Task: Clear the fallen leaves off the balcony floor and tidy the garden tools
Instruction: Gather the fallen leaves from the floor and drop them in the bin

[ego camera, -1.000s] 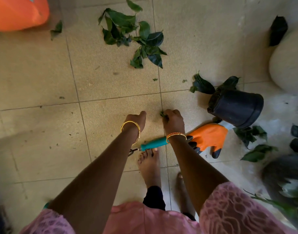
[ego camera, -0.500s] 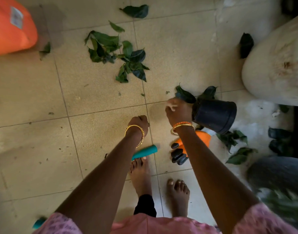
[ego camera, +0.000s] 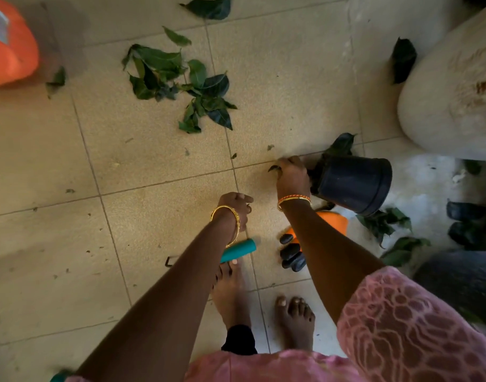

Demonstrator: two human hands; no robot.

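My right hand [ego camera: 291,179] is down at the tiled floor [ego camera: 153,216], pinching a small dark leaf scrap [ego camera: 273,168] just left of a black plastic pot [ego camera: 354,184] lying on its side. My left hand [ego camera: 236,205] hovers lower left of it, fingers curled in a loose fist with nothing showing inside. A pile of green leaves [ego camera: 181,81] lies further up the floor. More leaves [ego camera: 385,221] sit right of the pot. A teal-handled tool [ego camera: 241,250] lies under my left forearm. An orange glove with black fingertips [ego camera: 332,221] lies under my right forearm.
An orange bag [ego camera: 10,51] sits at the upper left with a leaf [ego camera: 55,79] beside it. A large pale rounded planter [ego camera: 456,92] fills the upper right, a dark leaf [ego camera: 403,59] against it. Single leaf [ego camera: 208,8] at the top. My bare feet [ego camera: 294,318] stand below.
My right hand moved up and right from the floor by the tool handle to the black pot's mouth. My left hand lifted slightly. The view shifted, so the leaf pile sits lower in frame.
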